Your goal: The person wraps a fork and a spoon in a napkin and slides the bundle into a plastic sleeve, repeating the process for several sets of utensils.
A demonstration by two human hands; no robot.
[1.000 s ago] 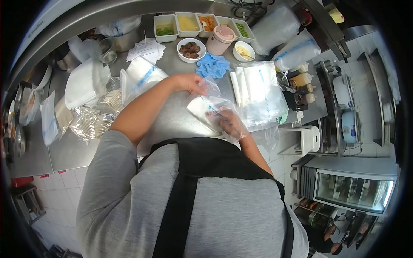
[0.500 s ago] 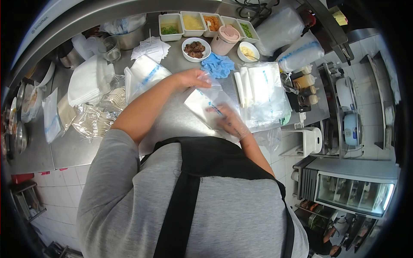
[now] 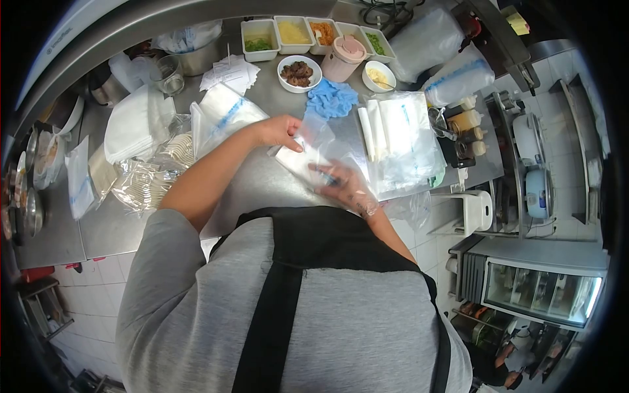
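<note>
My left hand [image 3: 280, 133] is closed in a pinch on the upper edge of a folded white packet [image 3: 296, 162] wrapped in a clear plastic bag [image 3: 317, 133]. From the lower right, my right hand [image 3: 348, 187] grips the packet's other end, its fingers seen through loose clear film. The packet lies slantwise between both hands, close over the steel table [image 3: 246, 190]. Blue print shows faintly near my right fingers. A crumpled blue cloth [image 3: 332, 99] lies just beyond the bag, and a stack of white bags with blue print [image 3: 230, 112] sits beside my left wrist.
Food tubs [image 3: 293, 34] line the back, with a bowl of browned meat [image 3: 299, 74] and a pink-lidded container [image 3: 343, 59] before them. Rolled and flat plastic bags [image 3: 401, 134] lie at right. Left are white foam containers [image 3: 136, 123] and wrapped cutlery [image 3: 145, 183]. Another person works far lower right.
My left hand has moved slightly left and down along the packet. My right hand has shifted a little left, and the bag's film has gathered closer round the packet.
</note>
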